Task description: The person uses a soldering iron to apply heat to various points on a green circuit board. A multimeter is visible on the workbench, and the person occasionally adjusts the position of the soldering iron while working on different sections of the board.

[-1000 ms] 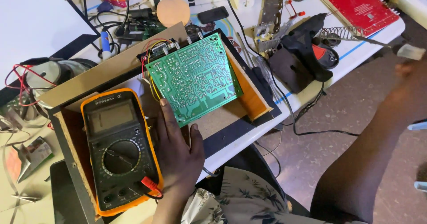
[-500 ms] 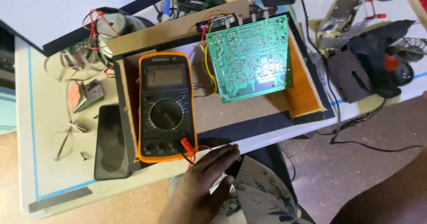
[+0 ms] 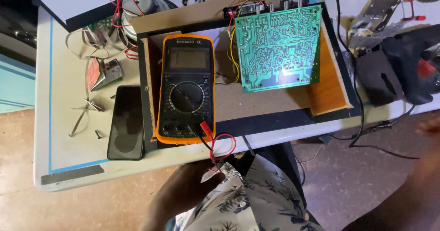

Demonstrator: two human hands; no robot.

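An orange multimeter (image 3: 185, 89) lies in a shallow wooden box (image 3: 332, 86) on the white table (image 3: 64, 121). Beside it a green circuit board (image 3: 279, 47) leans solder-side up, with yellow and red wires at its left edge. Red and black test leads (image 3: 220, 146) run from the meter's bottom sockets over the table edge to my left hand (image 3: 192, 185), which sits below the edge above my patterned shirt. Its fingers are dark and unclear. Only a sliver of my right hand (image 3: 430, 126) shows at the right border, away from the table.
A black phone (image 3: 126, 123) lies face up left of the box. Metal strips and scraps (image 3: 98, 73) are scattered at the left. A round metal part with red wires (image 3: 140, 4) stands at the back. A black hand tool (image 3: 403, 70) with cables lies at the right.
My left hand has come off the multimeter and dropped below the table edge by the leads. The view has swung right and closer. My right arm has moved toward the frame's right border.
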